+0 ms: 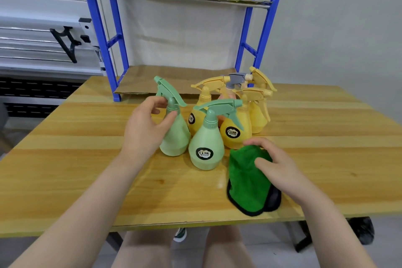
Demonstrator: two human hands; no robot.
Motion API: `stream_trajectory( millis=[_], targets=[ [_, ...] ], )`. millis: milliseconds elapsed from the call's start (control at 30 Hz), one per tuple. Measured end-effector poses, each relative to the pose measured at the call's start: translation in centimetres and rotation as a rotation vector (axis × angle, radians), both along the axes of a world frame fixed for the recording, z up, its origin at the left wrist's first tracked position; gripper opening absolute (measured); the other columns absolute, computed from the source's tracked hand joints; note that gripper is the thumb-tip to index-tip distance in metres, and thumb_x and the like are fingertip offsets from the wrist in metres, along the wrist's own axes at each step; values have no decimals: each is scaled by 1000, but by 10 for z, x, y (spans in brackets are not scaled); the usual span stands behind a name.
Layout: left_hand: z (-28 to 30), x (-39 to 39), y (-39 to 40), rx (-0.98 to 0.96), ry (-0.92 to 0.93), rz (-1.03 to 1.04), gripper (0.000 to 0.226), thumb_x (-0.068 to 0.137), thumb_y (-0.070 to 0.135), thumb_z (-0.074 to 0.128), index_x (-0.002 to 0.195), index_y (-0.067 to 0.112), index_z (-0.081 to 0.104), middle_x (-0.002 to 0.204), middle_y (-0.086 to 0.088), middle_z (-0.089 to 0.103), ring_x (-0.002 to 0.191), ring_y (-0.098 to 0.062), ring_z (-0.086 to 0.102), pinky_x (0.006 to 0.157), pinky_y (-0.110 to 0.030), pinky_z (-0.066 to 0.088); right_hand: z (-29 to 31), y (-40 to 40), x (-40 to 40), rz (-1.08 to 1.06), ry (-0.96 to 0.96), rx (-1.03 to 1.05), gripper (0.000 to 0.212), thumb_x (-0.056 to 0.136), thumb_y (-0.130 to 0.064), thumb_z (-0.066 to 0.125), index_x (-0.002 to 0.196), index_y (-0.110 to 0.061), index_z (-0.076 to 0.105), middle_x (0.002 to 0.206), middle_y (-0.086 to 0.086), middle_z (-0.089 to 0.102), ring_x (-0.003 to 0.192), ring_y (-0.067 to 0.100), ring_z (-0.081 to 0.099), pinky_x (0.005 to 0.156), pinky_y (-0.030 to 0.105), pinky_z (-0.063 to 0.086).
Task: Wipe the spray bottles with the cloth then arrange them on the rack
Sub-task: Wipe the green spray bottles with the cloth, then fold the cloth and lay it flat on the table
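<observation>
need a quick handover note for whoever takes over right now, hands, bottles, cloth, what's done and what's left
Left hand: fingers curled round the neck of the rear green spray bottle, which stands on the table.
Right hand: resting on the green cloth at the table's near edge, fingers draped over it.
Other bottles: front green bottle, three yellow bottles and one with a grey trigger, clustered on the table.
Done: nothing on the blue rack yet; wiping cannot be judged.
Left: wipe each bottle, then shelve them.
</observation>
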State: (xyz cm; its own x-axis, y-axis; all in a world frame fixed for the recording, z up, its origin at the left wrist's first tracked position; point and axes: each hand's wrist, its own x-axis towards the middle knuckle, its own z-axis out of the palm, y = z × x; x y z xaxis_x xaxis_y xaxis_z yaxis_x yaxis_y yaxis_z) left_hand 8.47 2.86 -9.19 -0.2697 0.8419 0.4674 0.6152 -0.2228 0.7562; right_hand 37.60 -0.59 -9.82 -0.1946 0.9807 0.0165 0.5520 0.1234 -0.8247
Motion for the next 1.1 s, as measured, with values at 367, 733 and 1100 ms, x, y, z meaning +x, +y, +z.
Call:
stream_trajectory(
  millis=[367,733,1100],
  targets=[
    [-12,68,-81,54,90,-534,12,88,32,56,99,35,59,89,14,62,86,-7,59,74,-18,46,2,0,17,-46,-213,200,50,81,-4,69,121,-32,59,113,-7,61,104,11,55,87,24,39],
    [-10,174,-32,-1,529,-604,46,94,30,56,138,24,46,135,5,55,126,-13,46,109,-34,36,17,-6,66,-87,-232,306,23,79,-9,72,97,-25,69,95,-11,68,91,4,59,75,10,40],
    [-2,201,-3,-69,389,-625,18,95,23,57,113,27,57,114,9,61,101,-10,57,88,-30,45,14,-4,143,46,-43,-84,29,83,-31,66,109,-20,70,112,-2,68,106,10,61,93,29,46]
  ],
)
